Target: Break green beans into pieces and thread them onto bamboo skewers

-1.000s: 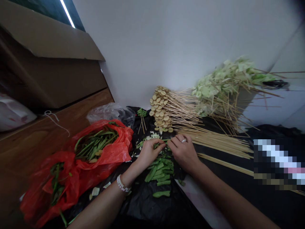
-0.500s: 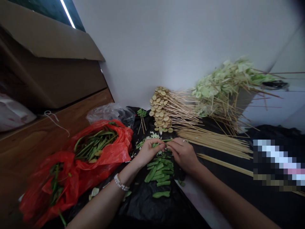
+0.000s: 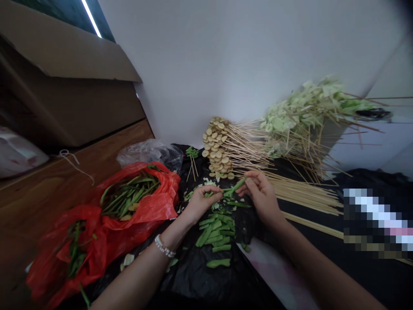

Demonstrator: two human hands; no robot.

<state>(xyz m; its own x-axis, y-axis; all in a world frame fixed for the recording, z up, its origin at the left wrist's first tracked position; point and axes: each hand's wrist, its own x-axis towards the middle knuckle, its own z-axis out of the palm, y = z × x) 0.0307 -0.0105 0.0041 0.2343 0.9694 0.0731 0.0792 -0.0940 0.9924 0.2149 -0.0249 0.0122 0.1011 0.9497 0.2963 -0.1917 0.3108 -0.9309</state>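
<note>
While the left hand (image 3: 200, 202) pinches a bean bit (image 3: 210, 195) just above the cut pile (image 3: 215, 234), the right hand (image 3: 262, 194), close by but not touching, grips a bean (image 3: 238, 185) (skewers (image 3: 300, 191) just right of it, red bag (image 3: 142, 206) off left).

Two hands (image 3: 201, 202) (image 3: 263, 196), one cardboard box (image 3: 64, 99), perhaps twelve bean pieces (image 3: 214, 234).

Your left hand (image 3: 200, 203) pinches a small green piece (image 3: 210, 195) at its fingertips; your right hand (image 3: 263, 196), just beside it, holds a cut bean (image 3: 238, 185) tilted upward between thumb and fingers; below both, a pile of cut beans (image 3: 215, 234) lies on the black plastic sheet (image 3: 200, 275); a red bag (image 3: 151, 206) of whole beans sits to your left; bare skewers (image 3: 297, 191) lie to your right, with loaded skewers (image 3: 217, 146) behind them.
</note>
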